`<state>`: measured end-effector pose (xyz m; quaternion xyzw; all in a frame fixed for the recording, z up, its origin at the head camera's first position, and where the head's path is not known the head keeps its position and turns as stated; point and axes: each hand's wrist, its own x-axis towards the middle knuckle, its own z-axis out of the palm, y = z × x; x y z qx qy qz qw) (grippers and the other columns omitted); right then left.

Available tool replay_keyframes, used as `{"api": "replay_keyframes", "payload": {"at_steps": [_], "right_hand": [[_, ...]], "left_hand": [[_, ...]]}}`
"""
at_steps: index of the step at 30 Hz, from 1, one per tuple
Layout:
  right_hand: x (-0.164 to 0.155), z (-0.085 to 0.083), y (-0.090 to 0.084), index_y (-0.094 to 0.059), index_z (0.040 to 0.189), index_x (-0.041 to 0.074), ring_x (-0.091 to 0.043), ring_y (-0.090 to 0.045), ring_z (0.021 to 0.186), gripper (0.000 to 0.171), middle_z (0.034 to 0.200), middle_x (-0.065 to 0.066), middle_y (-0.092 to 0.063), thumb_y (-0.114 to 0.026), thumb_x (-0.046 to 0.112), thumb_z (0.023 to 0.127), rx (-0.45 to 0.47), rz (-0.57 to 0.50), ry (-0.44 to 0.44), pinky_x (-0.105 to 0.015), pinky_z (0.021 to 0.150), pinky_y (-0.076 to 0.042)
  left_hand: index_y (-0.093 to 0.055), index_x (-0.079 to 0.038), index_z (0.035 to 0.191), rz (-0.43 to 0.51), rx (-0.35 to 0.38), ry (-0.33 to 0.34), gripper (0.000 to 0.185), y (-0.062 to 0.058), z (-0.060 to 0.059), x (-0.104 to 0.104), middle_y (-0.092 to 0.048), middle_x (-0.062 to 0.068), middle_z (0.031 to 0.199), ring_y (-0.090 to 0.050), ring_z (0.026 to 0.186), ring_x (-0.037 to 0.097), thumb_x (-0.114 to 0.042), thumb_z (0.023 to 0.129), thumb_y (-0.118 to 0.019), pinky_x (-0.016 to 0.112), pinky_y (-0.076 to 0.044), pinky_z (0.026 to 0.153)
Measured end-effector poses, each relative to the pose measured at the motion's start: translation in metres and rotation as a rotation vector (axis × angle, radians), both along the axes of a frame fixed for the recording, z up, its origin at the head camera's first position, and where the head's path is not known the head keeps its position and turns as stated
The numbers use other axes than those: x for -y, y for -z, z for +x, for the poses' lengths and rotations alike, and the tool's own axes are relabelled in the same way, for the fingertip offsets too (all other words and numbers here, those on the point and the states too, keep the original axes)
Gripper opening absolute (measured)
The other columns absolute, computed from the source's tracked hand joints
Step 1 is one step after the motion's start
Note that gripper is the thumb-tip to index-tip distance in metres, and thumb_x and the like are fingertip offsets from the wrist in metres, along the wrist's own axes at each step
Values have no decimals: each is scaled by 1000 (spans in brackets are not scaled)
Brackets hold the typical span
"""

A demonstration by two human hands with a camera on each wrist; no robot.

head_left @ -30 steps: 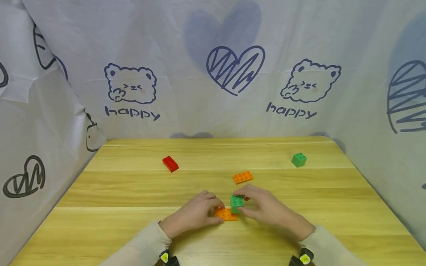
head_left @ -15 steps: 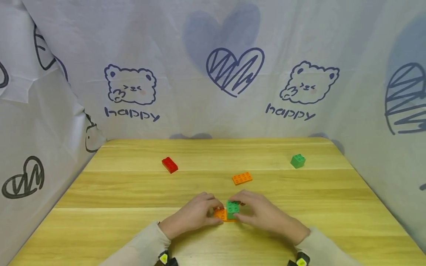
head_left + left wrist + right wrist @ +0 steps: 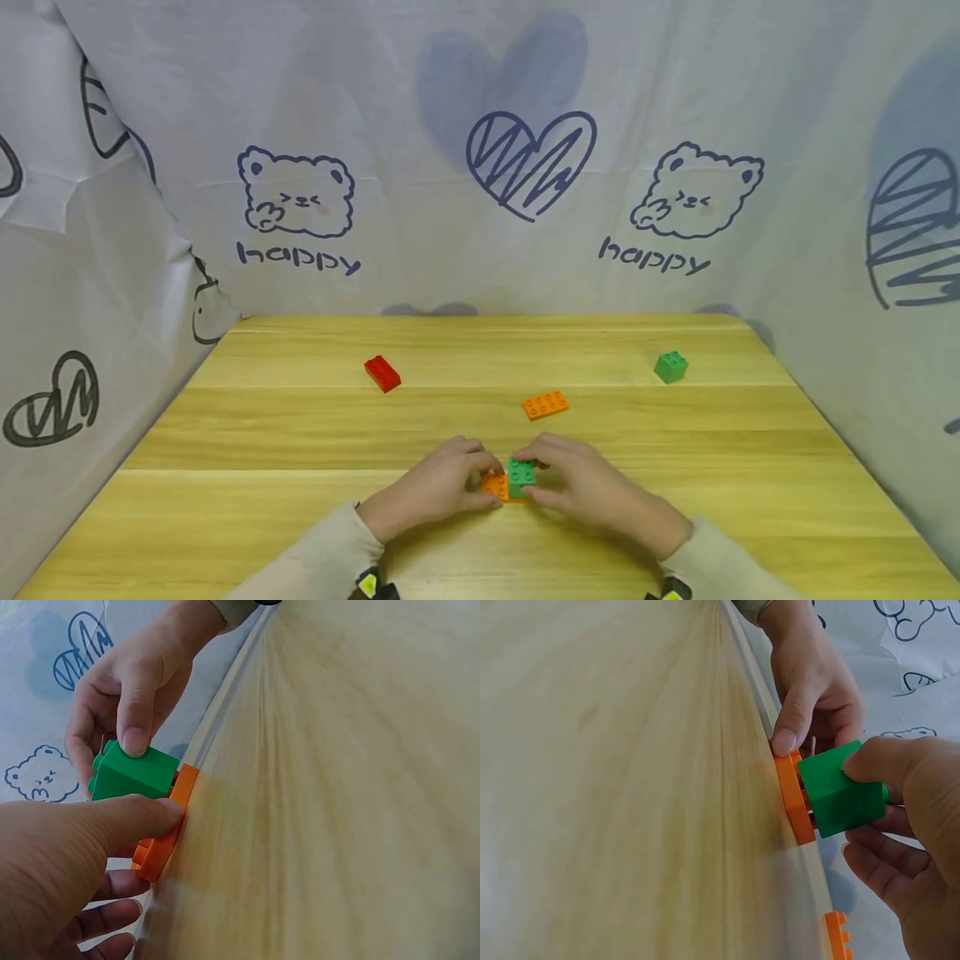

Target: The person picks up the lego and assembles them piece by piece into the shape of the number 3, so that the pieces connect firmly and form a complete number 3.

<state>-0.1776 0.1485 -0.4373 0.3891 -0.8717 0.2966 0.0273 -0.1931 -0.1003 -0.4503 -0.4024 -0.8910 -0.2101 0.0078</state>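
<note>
Near the front middle of the table lies a flat orange toy brick [image 3: 495,486], studs up. My left hand [image 3: 442,485] grips its left end between thumb and fingers; in the left wrist view the thumb presses along the edge of the orange brick [image 3: 161,851]. My right hand [image 3: 592,483] pinches a square green toy brick [image 3: 521,477] over the right half of the orange one. The right wrist view shows the green brick [image 3: 842,787] tilted slightly, with studs of the orange brick [image 3: 793,799] still showing in a narrow gap beneath it.
Farther back lies a second flat orange brick [image 3: 545,405]. A red brick [image 3: 382,374] sits at the back left and another green brick [image 3: 671,367] at the back right. White printed cloth [image 3: 420,233] stands around the wooden table [image 3: 300,433].
My right hand has brought the green brick left and down, from above the orange brick's right end onto its right half. The left hand keeps its grip in place.
</note>
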Motion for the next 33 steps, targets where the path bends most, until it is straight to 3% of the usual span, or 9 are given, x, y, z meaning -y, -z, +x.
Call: {"api": "replay_keyframes", "payload": {"at_steps": [9,20,26,33], "right_hand": [[1,-2,-2,-64,122,15,-7,-60,96,36,107,11,-61,-75,22,88,68,-22,28,-30,86,-52],[-2,-2,10,-63,121,16,-9,-61,100,43,116,8,-63,-73,40,87,218,-97,98,-32,89,-51],[-5,-1,11,-61,123,14,-11,-62,102,50,116,8,-64,-71,47,87,246,-102,104,-34,91,-50],[-6,-2,12,-59,124,12,-12,-62,102,48,116,8,-63,-70,43,89,232,-106,67,-34,91,-51]], "left_hand": [[-72,-14,106,21,-12,9,31,-4,-3,0,-61,-7,95,-48,81,7,-33,83,-79,22,-43,71],[-71,-17,109,0,31,-11,33,-2,0,0,-60,-9,97,-48,84,6,-36,83,-78,22,-43,74],[-71,-17,110,-12,11,23,34,-3,-1,1,-60,-9,98,-49,84,5,-38,84,-78,22,-44,75],[-69,-16,114,-37,30,79,38,-7,-3,6,-60,-9,103,-52,89,5,-43,88,-71,23,-46,81]]}}
